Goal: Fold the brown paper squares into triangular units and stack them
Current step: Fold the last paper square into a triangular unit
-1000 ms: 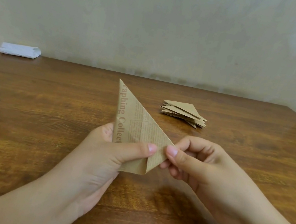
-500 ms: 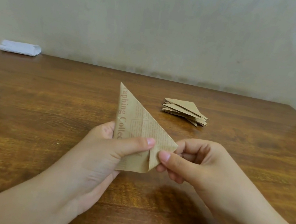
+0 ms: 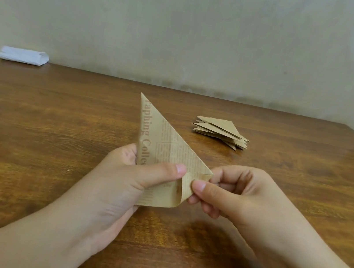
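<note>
**Paper held up in both hands, lower corner curled over**

Above the middle of the wooden surface (image 3: pixel 55 137), a brown paper (image 3: pixel 164 148) printed with newspaper-style text is held clear of the wood in both hands. It is folded to a triangle, with one long point aimed up and away from the person and its lower edge rolled round in a soft, uncreased curve.

The left hand (image 3: pixel 126 186) is raised from the lower left with the palm turned inward. Its thumb is laid across the front of the paper and pressed against it, while the fingers are hidden behind the sheet, so the paper is pinched between thumb and fingers. The right hand (image 3: pixel 231 193) is brought in from the lower right, its fingers curled. The right corner of the paper is pinched between its thumb and the fingers behind; the remaining fingers are tucked under the hand.

Compared with a second ago, the right thumb has been shifted lower along the right edge, the right corner has been exposed above it, and the curl at the bottom has been opened wider.

A stack of folded triangles (image 3: pixel 220 131) is seen farther back on the right, well apart from the hands. A white folded cloth (image 3: pixel 22 55) lies at the far left edge.
</note>
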`<state>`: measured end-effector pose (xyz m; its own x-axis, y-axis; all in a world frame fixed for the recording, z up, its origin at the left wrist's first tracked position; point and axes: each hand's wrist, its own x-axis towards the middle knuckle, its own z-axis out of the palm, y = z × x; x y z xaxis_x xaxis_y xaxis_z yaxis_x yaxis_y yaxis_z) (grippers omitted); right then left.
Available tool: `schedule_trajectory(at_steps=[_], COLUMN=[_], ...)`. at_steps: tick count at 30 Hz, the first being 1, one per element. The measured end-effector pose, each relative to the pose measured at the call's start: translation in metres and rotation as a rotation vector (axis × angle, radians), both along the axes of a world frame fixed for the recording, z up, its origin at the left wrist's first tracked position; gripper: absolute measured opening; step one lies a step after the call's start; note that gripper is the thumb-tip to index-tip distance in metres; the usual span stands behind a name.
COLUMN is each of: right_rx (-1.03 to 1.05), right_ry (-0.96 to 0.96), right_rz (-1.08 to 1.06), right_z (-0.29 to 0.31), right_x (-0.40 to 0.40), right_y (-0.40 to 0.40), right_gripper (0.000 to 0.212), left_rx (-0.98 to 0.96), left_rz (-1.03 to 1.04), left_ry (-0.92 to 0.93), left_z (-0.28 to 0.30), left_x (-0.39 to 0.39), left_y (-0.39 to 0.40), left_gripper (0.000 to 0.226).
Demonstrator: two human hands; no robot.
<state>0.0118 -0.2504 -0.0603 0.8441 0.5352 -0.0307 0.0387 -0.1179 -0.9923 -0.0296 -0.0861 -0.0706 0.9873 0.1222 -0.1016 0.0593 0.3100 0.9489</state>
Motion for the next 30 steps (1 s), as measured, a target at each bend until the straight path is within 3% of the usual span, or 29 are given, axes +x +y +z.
schedule_trajectory(at_steps=[7, 12, 18, 30], right_rx=[-0.026, -0.021, -0.032, -0.009], right_ry=[-0.002, 0.024, 0.028, 0.038], right_rz=[-0.002, -0.040, -0.004, 0.014], right_z=[0.0010, 0.0024, 0.0027, 0.0014], right_x=[-0.0010, -0.0029, -0.0023, -0.0013], right_y=[0.0001, 0.0040, 0.0024, 0.0032], right_gripper=[0.024, 0.034, 0.017, 0.022], left_rx=[0.011, 0.057, 0.044, 0.028], left_rz=[0.008, 0.050, 0.057, 0.014], left_ry=[0.002, -0.020, -0.012, -0.013], left_z=[-0.0024, -0.0008, -0.0006, 0.0020], left_x=[0.0012, 0.0001, -0.0015, -0.0018], left_y=[0.0001, -0.0040, -0.0056, -0.0038], left_gripper=[0.053, 0.057, 0.045, 0.042])
